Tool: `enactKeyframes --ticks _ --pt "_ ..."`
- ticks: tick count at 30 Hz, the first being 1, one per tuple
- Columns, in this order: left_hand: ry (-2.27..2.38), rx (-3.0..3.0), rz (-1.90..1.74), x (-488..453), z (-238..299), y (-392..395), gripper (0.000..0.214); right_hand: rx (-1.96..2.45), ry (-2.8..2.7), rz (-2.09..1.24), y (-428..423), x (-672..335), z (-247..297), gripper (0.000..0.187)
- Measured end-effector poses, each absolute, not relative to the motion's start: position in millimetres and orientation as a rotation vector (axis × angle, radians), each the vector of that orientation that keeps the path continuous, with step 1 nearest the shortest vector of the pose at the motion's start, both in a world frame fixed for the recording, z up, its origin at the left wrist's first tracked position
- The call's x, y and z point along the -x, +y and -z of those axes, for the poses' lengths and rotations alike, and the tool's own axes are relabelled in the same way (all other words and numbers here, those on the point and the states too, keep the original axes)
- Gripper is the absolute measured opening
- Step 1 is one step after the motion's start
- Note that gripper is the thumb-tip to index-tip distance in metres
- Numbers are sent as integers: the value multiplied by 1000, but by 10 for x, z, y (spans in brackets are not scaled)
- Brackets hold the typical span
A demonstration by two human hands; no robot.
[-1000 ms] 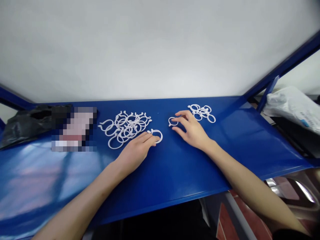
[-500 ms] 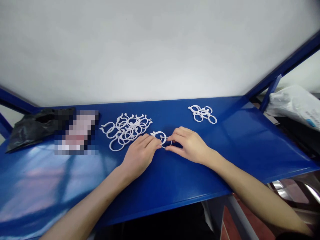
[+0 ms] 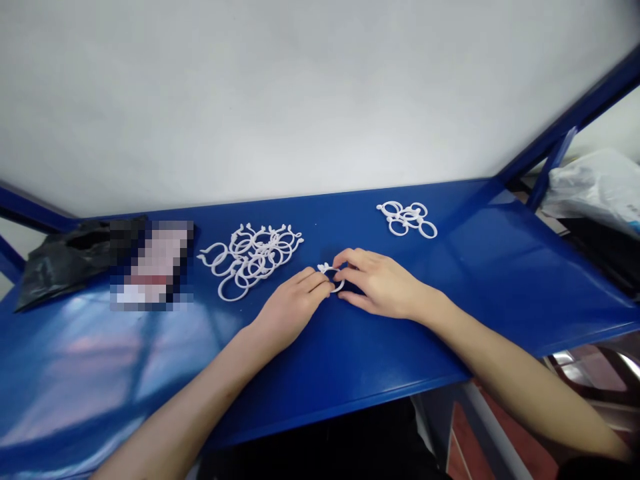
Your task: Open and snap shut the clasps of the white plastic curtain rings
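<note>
A white plastic curtain ring (image 3: 337,286) is between my hands, low over the blue tabletop; small knobs show at its upper left. My left hand (image 3: 297,300) is closed, its fingertips pinching the ring's left side. From the right, my right hand (image 3: 377,283) grips the same ring with bent fingers, and its thumb is near the lower right rim. The fingers partly hide the ring, so I cannot tell whether a second one lies against it. To the left lies a pile of similar open-ended rings (image 3: 233,289). A smaller group of rings (image 3: 427,230) lies farther back on the right.
The blue table (image 3: 325,380) meets a pale wall (image 3: 310,100) at the back. On the left are a black plastic bag (image 3: 60,267) and a blurred-out flat object (image 3: 157,257). Blue frame bars edge both sides. A clear plastic bag (image 3: 590,187) sits beyond the right edge.
Two overlapping rings showed between my hands earlier; now one ring outline shows. My left hand has shifted slightly right, and my right fingers have closed in over the ring. The piles look unchanged.
</note>
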State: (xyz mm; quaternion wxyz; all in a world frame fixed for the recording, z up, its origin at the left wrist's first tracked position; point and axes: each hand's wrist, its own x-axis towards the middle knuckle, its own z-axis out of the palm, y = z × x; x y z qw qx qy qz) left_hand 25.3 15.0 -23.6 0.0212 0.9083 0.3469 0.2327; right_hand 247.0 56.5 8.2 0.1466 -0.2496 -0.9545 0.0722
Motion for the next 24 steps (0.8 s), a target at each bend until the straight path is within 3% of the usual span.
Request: enactKeyframes --ticks 5,11,18,24 --pt "1113 -2884 -662 -249 235 155 30 598 -2775 27 595 -2408 43 19" --pt "1097 -2821 -565 -171 206 165 41 550 -2766 84 566 -2337 116 30" --pt "1087 -2792 -548 -146 151 152 35 506 -2726 176 464 -2303 77 35" --pt "1448 -2885 -567 -324 189 73 36 643 -2693 279 391 -2237 40 35"
